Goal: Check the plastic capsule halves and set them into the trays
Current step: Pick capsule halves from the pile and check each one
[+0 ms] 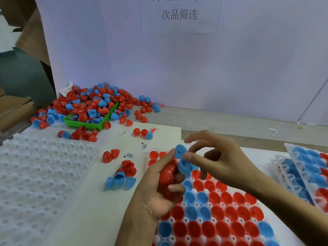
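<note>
The step in hand looks like checking and separating: the left hand (165, 189) cups a nested stack of red capsule halves (167, 176), fingers curled around it, while the right hand (218, 160) pinches a blue capsule half (184, 166) between thumb and a fingertip at the top of that stack, its other fingers spread loosely above. A second blue half (180, 151) sits just behind it; which hand holds that one cannot be told. Both hands hover over the far edge of the filled tray (184, 204).

The next move probably calls for pulling the blue half free, looking it over, and seating it open side up in a vacant pocket near the tray's far edge.

The filled tray holds red and blue halves, one per pocket, across most of its visible rows. To the right, stacked trays (301, 174) lean, loaded mostly with blue halves. On the left an empty white tray (35, 174) lies on the worktop (230, 125). At the back, a green bin (85, 124) overflows with a mixed pile of loose halves (95, 103).
</note>
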